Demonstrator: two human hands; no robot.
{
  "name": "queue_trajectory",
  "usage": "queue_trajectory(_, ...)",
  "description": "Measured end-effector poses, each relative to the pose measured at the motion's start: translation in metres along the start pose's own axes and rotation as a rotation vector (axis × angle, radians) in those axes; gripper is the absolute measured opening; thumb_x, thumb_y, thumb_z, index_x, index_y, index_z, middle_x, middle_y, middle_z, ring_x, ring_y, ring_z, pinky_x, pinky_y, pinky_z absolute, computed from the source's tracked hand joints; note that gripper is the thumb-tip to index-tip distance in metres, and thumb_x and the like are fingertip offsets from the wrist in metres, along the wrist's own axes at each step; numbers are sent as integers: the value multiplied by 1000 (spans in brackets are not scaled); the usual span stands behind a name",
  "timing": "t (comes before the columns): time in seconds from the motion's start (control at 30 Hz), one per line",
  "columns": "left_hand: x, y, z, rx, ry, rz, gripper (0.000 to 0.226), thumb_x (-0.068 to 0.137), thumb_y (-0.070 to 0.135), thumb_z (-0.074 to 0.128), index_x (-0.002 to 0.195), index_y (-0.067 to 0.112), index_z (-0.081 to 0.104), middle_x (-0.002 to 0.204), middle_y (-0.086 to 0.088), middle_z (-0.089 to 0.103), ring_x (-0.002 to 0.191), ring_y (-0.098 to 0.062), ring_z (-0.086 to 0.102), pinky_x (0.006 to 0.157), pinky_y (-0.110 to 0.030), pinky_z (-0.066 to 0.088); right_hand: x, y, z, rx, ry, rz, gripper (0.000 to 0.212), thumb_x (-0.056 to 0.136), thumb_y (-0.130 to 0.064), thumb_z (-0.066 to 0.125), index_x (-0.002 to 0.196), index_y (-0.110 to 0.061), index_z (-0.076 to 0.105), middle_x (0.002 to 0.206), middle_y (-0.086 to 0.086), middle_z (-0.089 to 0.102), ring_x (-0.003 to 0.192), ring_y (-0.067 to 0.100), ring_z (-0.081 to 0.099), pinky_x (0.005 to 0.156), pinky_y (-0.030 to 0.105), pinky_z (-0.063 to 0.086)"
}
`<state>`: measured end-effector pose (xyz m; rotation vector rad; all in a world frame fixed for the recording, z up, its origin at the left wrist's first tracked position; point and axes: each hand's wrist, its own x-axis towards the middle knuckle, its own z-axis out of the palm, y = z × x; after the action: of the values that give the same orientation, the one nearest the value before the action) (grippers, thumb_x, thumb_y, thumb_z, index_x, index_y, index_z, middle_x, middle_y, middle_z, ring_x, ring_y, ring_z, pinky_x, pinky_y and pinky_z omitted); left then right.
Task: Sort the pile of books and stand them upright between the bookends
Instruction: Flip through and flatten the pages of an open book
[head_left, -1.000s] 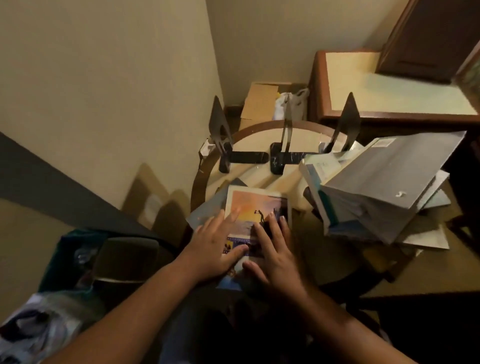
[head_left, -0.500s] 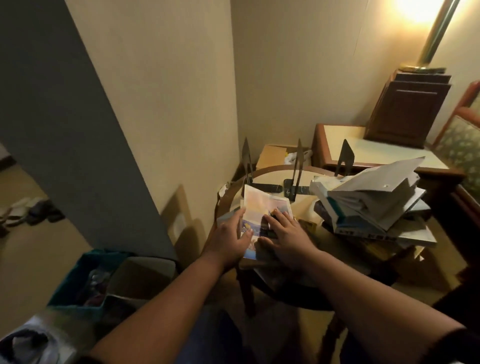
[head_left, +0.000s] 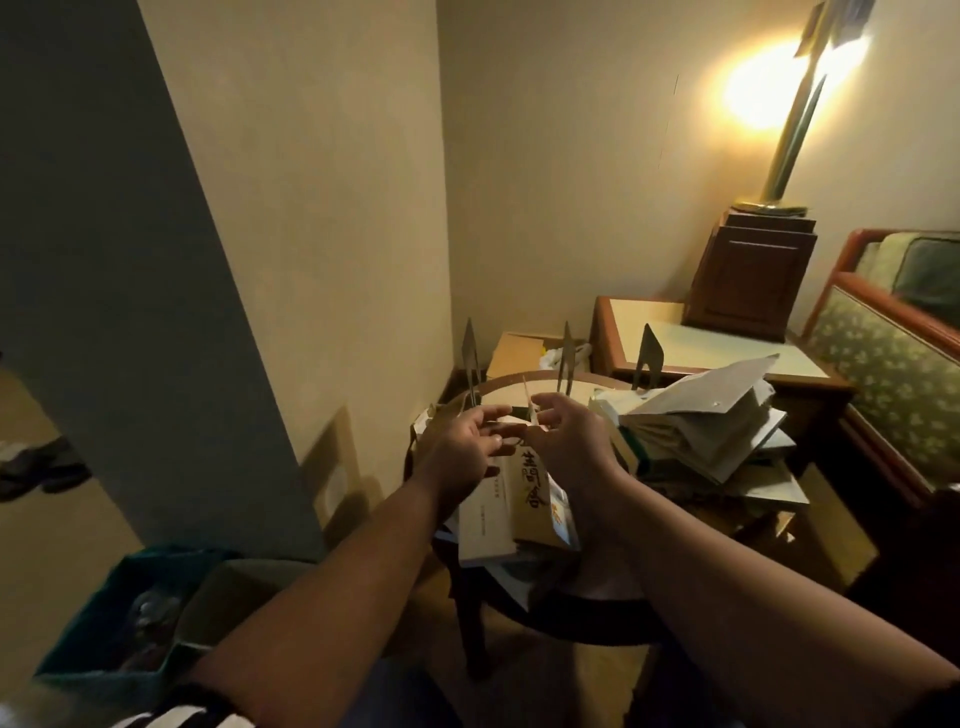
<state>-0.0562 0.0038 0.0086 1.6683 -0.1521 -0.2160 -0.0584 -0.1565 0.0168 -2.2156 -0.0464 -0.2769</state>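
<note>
My left hand (head_left: 460, 441) and my right hand (head_left: 566, 441) hold a few thin books between them, tipped up on edge over the near side of the round table (head_left: 587, 387). The front one is a beige book (head_left: 530, 491) with dark brush characters, and a white booklet (head_left: 483, 519) leans beside it. My right fingers pinch a thin top edge. Three metal bookends stand at the table's back: left (head_left: 470, 358), middle (head_left: 566, 358) and right (head_left: 649, 358). An untidy pile of books (head_left: 701, 431) lies on the table's right side.
A cardboard box (head_left: 519, 345) sits on the floor behind the table. A low side table (head_left: 727, 353) with a wooden cabinet (head_left: 748, 275) and a lit lamp (head_left: 779, 130) stands at the right, next to a patterned chair (head_left: 893, 374). A teal bin (head_left: 119, 613) is at lower left.
The books that my hands pressed flat on the table are now lifted and tipped up on edge between both hands. My view has risen and shows more of the room.
</note>
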Motion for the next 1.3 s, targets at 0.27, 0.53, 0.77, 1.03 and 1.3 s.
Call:
queue_trajectory(0.27,20,-40,34,917,-92,33,69,97,45,47,156,28,15,163,-3,18,148,-30,17,118,-52,23,-5,33,-75,-344,15,-6,46,86,-5,73,130,-11,61,124,11,66,110,26,65,83,29,57)
queue_trajectory(0.53,32,-74,29,1204,-148,45,82,95,58,45,157,20,9,165,2,-8,151,-24,8,116,-50,23,-32,64,-64,-848,-165,-81,65,83,-27,71,142,-21,44,160,10,12,147,38,8,115,54,27)
queue_trajectory(0.77,32,-84,9,1175,-169,3,82,92,64,39,157,28,5,163,-1,-19,151,-25,1,118,-52,17,-33,87,-9,-625,-259,-123,59,100,-37,50,153,-20,32,166,10,0,151,32,-15,114,39,-13)
queue_trajectory(1.03,23,-78,-12,1106,-125,-40,74,97,51,47,157,28,10,164,1,-15,151,-25,2,118,-49,19,-38,91,30,-492,-264,10,61,102,-38,47,156,-28,23,165,5,-14,148,32,-23,121,49,3)
queue_trajectory(1.3,20,-53,-10,569,109,117,42,99,21,51,140,30,45,141,-4,52,119,-11,59,91,-37,56,-30,79,23,-530,-283,-9,58,99,-45,47,152,-26,32,165,7,5,151,36,-2,120,52,13)
